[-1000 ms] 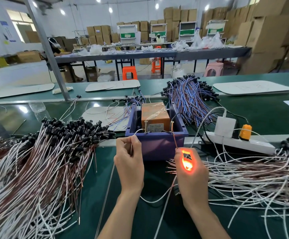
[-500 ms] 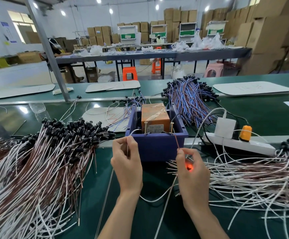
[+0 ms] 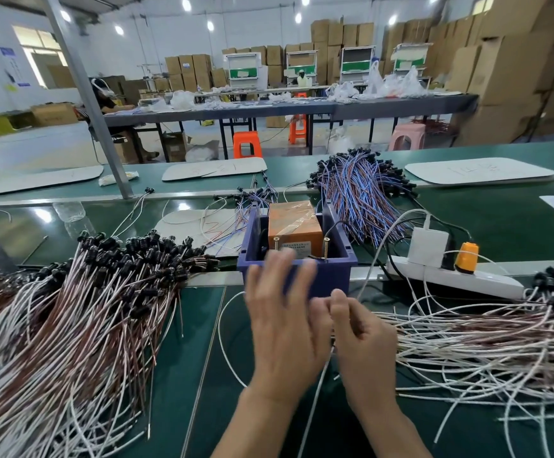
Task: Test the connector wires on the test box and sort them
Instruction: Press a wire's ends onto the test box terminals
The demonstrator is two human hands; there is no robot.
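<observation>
The test box is an orange block (image 3: 293,223) with two upright screws, sitting in a blue tray (image 3: 335,279) at the middle of the green bench. Just in front of the tray, my left hand (image 3: 282,325) is blurred, its fingers straight and spread, overlapping my right hand's fingertips. My right hand (image 3: 364,338) has its fingers curled and pinches a white connector wire (image 3: 318,388). The wire hangs down between my forearms and loops off to the left. The wire's connector end is hidden inside my hands.
A big pile of white and brown wires with black connectors (image 3: 80,309) covers the left. Another such pile (image 3: 487,345) lies on the right. Blue and brown wires (image 3: 358,196) lie behind the tray. A white power strip (image 3: 473,279) with an orange plug (image 3: 466,256) sits right of the tray.
The orange glow in my right hand has gone out. Both hands left the screws; my left hand opened and swept right toward my right hand, which pulled back from the tray.
</observation>
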